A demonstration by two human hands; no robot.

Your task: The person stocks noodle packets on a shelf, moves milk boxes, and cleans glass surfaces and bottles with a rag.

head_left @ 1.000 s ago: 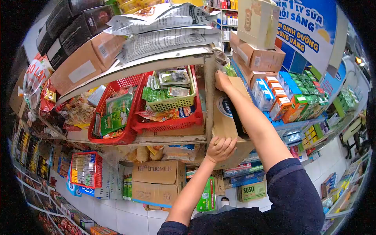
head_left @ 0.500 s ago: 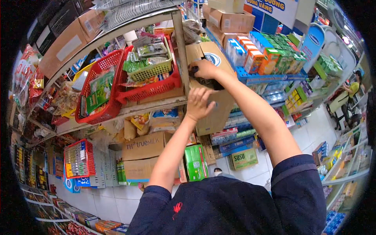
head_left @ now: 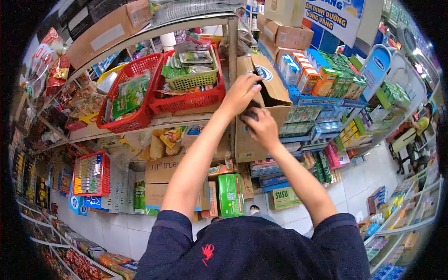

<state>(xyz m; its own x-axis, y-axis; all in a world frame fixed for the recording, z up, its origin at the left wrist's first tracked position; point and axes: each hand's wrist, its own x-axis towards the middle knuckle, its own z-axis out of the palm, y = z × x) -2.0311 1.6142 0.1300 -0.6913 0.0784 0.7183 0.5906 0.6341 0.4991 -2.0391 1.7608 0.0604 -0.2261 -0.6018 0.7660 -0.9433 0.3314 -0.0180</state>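
A tall brown carton [head_left: 267, 93] stands at the end of the shelf, its top flaps raised and one bearing a blue-and-white oval logo. Over the opening, my left hand [head_left: 240, 96] has its fingers bent together and its thumb close by, at the flap's edge. Just below and to the right is my right hand [head_left: 262, 127], its fingers curled at the dark gap in the carton's near side. Something dark shows beneath those fingertips; I cannot tell what it is. The carton's inside is mostly hidden by both hands.
Red baskets [head_left: 127, 122] of packets fill the shelf on the left. Milk cartons [head_left: 322, 77] crowd a blue rack [head_left: 322, 99] at right. On the floor are a green box [head_left: 231, 196] and a SUSU box [head_left: 285, 198]. A person [head_left: 422, 123] is at far right.
My left hand has risen onto the carton's top flaps. My right hand has come down and back from the opening to its near side. The view has shifted slightly.
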